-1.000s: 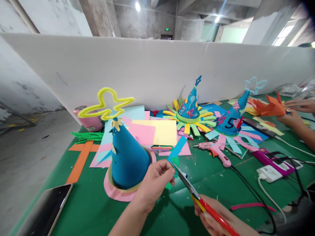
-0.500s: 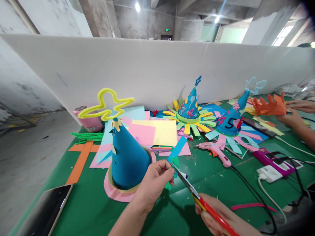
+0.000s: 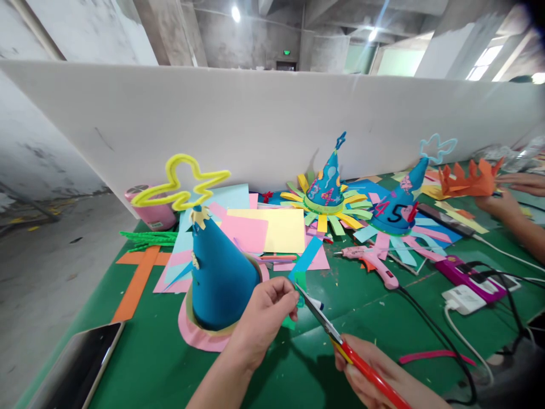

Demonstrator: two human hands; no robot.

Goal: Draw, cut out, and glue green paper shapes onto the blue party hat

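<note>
My right hand [image 3: 361, 363] grips red-handled scissors [image 3: 319, 318], whose blades point up and left to the fingertips of my left hand [image 3: 276, 301]. The left fingers are pinched closed; whatever is between them is too small or hidden to make out. Just beyond them are small green pieces [image 3: 300, 278] and a blue paper strip [image 3: 308, 255]. A blue cone hat [image 3: 221, 278] with a pink brim stands left of my left hand, partly behind it. It carries a yellow fuzzy wire star shape [image 3: 187, 182] at its tip.
Two decorated blue cone hats [image 3: 326, 184] [image 3: 395, 204] stand at the back. A pink glue gun [image 3: 374, 264], a purple power strip [image 3: 472, 278] and cables lie right. A phone [image 3: 76, 363] lies front left. At far right, another person's hands hold an orange paper crown [image 3: 468, 179].
The view has shifted very slightly. My left hand and the scissors stay nearly in place, blade tips still at the left fingertips. The other person's orange crown has tilted a little.
</note>
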